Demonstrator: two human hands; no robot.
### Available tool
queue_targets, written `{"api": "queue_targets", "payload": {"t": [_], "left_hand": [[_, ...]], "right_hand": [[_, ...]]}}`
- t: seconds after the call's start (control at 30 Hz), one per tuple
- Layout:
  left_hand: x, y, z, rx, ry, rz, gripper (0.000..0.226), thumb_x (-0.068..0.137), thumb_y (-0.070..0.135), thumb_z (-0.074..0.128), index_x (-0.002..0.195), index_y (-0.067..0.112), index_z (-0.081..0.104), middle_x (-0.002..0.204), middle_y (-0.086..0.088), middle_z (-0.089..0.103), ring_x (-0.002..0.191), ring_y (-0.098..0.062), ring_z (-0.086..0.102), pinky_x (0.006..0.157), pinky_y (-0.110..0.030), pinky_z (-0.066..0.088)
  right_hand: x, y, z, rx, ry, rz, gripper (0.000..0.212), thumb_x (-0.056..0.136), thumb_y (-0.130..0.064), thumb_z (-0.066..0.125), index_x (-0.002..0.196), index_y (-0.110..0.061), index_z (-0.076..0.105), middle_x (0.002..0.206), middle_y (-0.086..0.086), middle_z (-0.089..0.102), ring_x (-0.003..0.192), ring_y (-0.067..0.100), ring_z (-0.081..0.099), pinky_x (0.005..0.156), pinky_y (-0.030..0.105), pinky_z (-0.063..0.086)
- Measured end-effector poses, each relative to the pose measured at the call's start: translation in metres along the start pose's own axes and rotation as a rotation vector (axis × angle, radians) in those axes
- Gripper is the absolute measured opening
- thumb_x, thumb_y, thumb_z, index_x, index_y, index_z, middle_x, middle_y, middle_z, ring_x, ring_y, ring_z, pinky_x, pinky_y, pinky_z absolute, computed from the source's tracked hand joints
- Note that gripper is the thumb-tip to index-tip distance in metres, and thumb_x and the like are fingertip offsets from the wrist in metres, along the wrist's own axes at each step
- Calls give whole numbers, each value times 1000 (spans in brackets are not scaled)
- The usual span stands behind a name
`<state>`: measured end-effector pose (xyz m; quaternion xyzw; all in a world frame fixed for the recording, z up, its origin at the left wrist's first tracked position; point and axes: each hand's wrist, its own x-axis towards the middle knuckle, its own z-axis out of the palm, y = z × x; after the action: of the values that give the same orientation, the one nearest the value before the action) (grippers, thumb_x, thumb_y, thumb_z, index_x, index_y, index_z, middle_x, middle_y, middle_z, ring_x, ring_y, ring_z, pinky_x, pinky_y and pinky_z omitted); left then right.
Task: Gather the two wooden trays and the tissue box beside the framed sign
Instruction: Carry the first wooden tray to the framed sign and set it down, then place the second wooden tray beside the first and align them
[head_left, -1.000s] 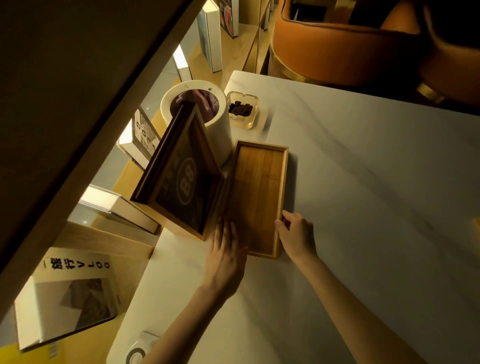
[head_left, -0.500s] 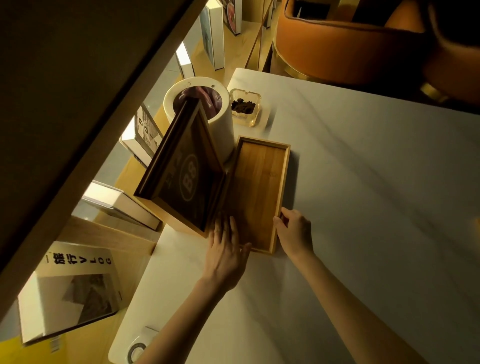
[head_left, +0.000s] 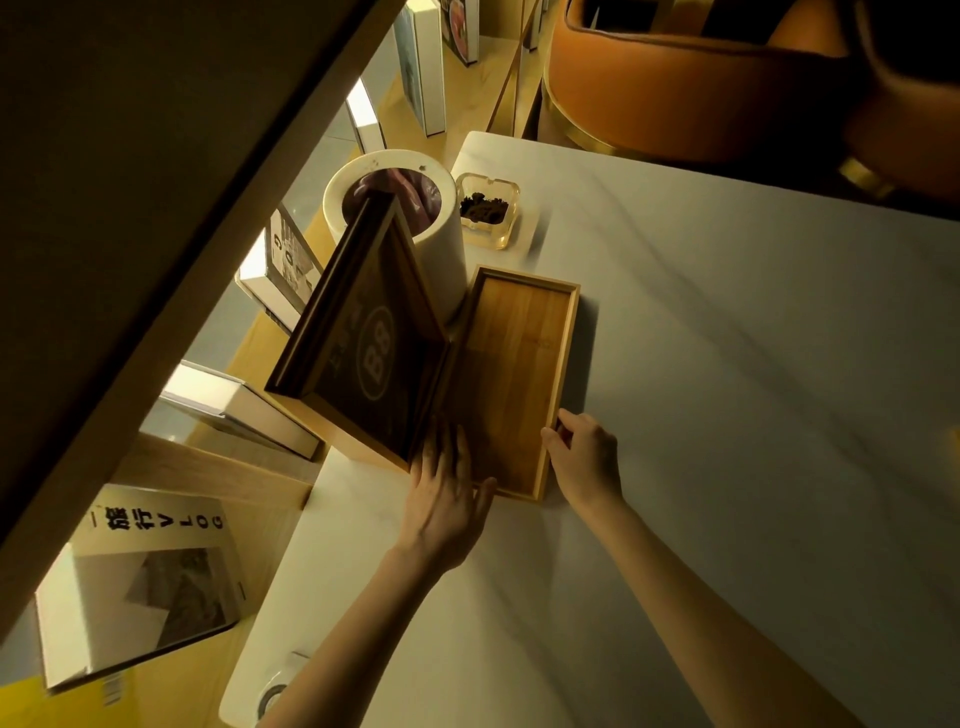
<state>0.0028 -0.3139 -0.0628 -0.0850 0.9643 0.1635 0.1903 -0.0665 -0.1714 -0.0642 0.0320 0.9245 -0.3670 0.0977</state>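
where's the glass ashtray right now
The glass ashtray sits near the table's far left corner in the head view, just right of the white cylindrical bin and beyond the wooden tray.

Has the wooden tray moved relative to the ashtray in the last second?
Yes, slightly. The wooden tray has slid forward, closing some of its gap to the ashtray, and its near end has swung in toward the framed sign.
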Motion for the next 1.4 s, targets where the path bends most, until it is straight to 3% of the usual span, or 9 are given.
{"api": "queue_targets", "payload": {"t": [0.33,0.57,0.73,0.83,0.93,1.1,1.23,1.33,1.4], "left_hand": [[0,-2,2,56,28,0,72,90,55,16,142,15,-13,156,-8,-12,144,-25,-12,111,-32,-11],[-1,4,1,77,14,-17,72,91,54,17,143,13,-11,156,-9,-12,144,-27,-11,116,-36,-6],[-4,20,-11,101,89,25,60,93,30,37,143,14,8,155,-16,9,142,-38,10,116,-50,19],[-1,35,-20,101,102,70,40,93,25,37,131,12,36,141,-15,38,125,-33,43,101,-44,45],[-5,64,-34,112,73,181,22,93,23,42,103,8,54,106,-10,59,80,-19,57,67,-31,53],[-18,128,-39,109,269,350,29,95,24,40,92,7,62,84,-7,64,69,-16,59,62,-27,53],[-30,189,-27,66,280,445,32,95,25,38,82,8,61,66,-1,56,56,-11,53,55,-23,46],[-42,243,-9,55,265,476,33,96,21,34,69,12,51,52,6,33,52,-12,42,51,-24,37],[-50,278,5,31,250,481,33,95,20,33,67,11,48,53,5,37,54,-16,46,46,-23,33]], "right_hand": [[3,2,1,-36,-26,-13,20,91,-19,49,94,-2,59,99,17,63,90,25,62,71,23,43],[2,-2,-17,-267,-198,-101,17,92,-25,45,91,-10,54,94,10,58,78,19,58,69,28,50],[-17,-2,-42,-497,-220,-349,23,93,-26,42,97,-10,58,98,10,61,83,20,60,73,29,51],[-28,-2,-65,-570,-201,-446,23,93,-24,42,98,-8,59,99,11,62,89,24,60,77,30,47],[-37,5,-92,-593,-84,-465,23,92,-17,41,91,-5,60,93,14,64,86,28,59,70,30,42],[-51,44,-150,-546,139,-441,16,86,-13,53,79,-2,63,74,16,66,67,32,62,60,30,46],[-65,91,-207,-517,238,-375,18,86,-15,52,93,-4,65,84,16,70,74,33,64,64,38,54],[-78,136,-251,-495,329,-300,27,88,-20,44,97,-4,64,86,17,70,76,32,66,64,35,54],[-86,169,-276,-455,366,-237,34,87,-23,38,96,-3,64,86,19,69,78,35,65,64,37,53]]}}
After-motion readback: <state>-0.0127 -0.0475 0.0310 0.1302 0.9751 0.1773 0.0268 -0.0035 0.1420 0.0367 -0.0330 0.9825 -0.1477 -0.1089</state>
